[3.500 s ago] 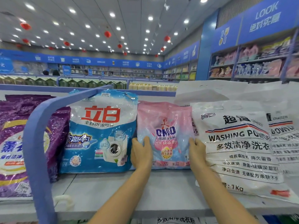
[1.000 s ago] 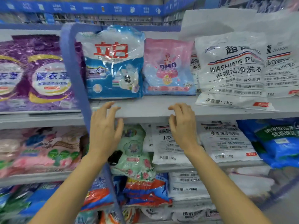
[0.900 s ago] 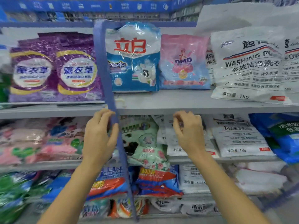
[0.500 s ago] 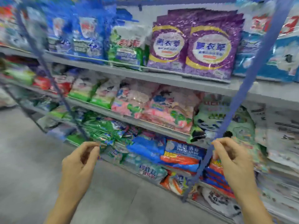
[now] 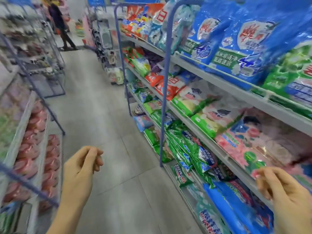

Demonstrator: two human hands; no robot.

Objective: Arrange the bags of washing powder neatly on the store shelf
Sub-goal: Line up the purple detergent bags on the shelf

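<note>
Left hand (image 5: 82, 168) hangs over the aisle, grip loosely curled and empty. Green washing powder bags (image 5: 189, 149) slump low in the store shelf (image 5: 225, 157); I'd square them upright with both palms. Right hand (image 5: 287, 188), grip likewise empty, hovers beside pink bags (image 5: 244, 146).

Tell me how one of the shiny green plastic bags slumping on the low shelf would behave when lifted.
The shiny green plastic bags look creased and slumped, so one would probably sag. The glossy film may be slippery. They lean together, so neighbours might slide.

washing powder bags (image 5: 236, 39) | blue, green, pink | crowded on shelf (image 5: 211, 71) tiers
</note>
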